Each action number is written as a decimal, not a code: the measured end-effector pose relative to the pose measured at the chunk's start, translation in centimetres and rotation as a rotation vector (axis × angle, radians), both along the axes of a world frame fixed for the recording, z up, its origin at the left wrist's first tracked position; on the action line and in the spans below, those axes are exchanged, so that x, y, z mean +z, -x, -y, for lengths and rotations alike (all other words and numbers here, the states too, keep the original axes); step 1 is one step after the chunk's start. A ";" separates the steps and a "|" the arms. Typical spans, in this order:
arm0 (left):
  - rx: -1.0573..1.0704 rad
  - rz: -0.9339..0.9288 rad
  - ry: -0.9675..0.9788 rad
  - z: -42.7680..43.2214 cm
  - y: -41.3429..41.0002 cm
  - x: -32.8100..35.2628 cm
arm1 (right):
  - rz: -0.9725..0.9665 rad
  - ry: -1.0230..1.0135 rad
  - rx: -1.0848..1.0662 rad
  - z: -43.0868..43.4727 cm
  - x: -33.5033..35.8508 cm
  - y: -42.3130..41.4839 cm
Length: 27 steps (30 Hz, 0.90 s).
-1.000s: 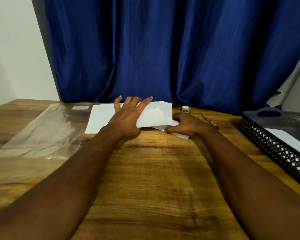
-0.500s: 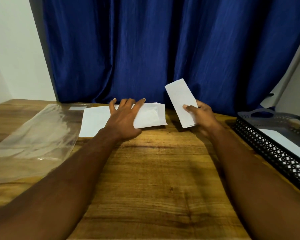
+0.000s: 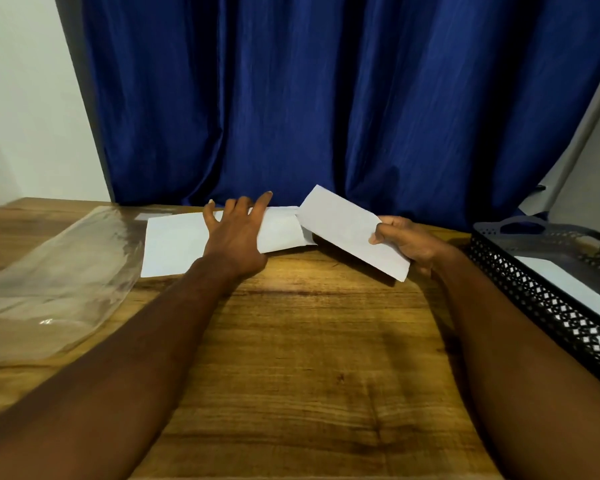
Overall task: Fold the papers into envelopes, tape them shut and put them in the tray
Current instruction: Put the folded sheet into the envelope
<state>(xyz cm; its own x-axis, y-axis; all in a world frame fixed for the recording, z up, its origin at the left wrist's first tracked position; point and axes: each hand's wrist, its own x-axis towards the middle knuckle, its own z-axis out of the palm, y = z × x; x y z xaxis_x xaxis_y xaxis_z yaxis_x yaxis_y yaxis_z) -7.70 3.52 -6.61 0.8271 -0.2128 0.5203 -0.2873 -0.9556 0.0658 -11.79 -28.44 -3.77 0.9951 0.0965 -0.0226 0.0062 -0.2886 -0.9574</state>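
The right hand point(image 3: 409, 241) is pinching a smooth, oblong folded envelope point(image 3: 347, 230) tilted over the grainy wooden table point(image 3: 309, 341), the left hand point(image 3: 236, 233) is pressing flat-fingered on white papers point(image 3: 174, 247), and the black lattice tray point(image 3: 541, 299) is running off-frame.

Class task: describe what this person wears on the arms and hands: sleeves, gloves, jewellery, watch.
No sleeves are in view; everything is bare up to the frame edge. The left hand and right hand show no gloves, rings or watch.
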 end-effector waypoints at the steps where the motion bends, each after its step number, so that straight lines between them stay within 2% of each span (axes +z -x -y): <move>1: 0.004 -0.003 0.003 -0.1 0.0 0.0 | -0.009 0.019 -0.001 0.0 -0.1 -0.1; 3: 0.003 0.001 0.005 -0.1 -0.1 0.0 | -0.011 0.094 0.008 0.1 -0.2 -0.2; 8: -0.077 0.003 0.000 -0.1 -0.1 -0.1 | 0.014 0.500 0.037 -0.3 0.4 -0.5; 12: -0.133 -0.006 -0.012 -0.1 0.1 0.1 | 0.070 0.513 -0.027 -0.1 0.2 -1.1; 15: -0.160 -0.020 -0.011 -0.2 0.0 0.1 | 0.110 0.448 -0.002 0.4 0.2 -1.0; 23: -0.228 -0.044 -0.050 -0.4 0.0 0.2 | -0.033 0.374 0.098 0.5 1.0 -0.7; 27: -0.264 -0.067 -0.080 0.4 0.1 0.5 | 0.090 0.428 0.077 -1.6 1.6 0.3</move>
